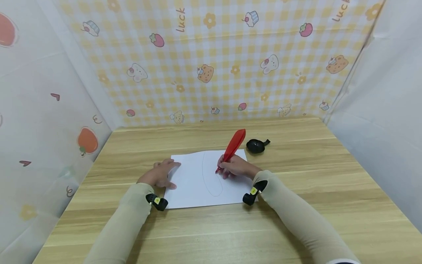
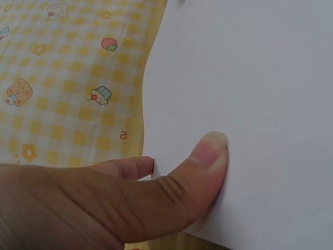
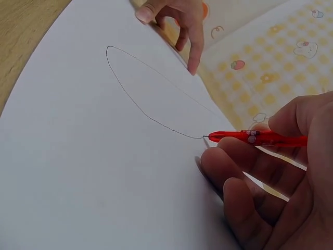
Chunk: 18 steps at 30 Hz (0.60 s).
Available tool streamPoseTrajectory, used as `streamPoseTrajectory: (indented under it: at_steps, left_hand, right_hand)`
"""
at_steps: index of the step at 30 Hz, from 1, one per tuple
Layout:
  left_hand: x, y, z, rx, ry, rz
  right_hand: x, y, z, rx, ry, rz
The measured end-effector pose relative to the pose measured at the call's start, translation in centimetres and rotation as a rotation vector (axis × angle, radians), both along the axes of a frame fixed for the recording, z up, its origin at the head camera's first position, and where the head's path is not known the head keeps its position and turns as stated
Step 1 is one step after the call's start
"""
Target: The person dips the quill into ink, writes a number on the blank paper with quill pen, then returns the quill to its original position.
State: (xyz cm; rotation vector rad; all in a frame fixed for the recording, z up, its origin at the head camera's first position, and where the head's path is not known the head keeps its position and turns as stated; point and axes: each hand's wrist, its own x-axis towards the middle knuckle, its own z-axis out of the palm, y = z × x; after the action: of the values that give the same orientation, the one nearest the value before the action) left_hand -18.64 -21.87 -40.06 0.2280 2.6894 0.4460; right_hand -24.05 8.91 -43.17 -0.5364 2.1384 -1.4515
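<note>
A white sheet of paper lies on the wooden table. My right hand grips a red pen with a feather-shaped top, slanting up and to the right. In the right wrist view the pen's tip touches the paper at the end of a thin dark line, which forms a long narrow loop. My left hand rests at the paper's left edge, fingers spread. The left wrist view shows its thumb pressing flat on the sheet.
Behind the paper, to the right, a small round black object with a short tab lies on the table. A yellow checked cloth hangs at the table's back edge, with pale sheets on both sides.
</note>
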Motion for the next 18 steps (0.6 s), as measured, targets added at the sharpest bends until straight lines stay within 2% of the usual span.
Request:
streamPoseTrajectory:
  at_steps: [18]
  left_hand:
    - [0.0, 0.1, 0.2, -0.010, 0.009, -0.016]
  right_hand:
    - [0.2, -1.2, 0.0, 0.026, 0.012, -0.048]
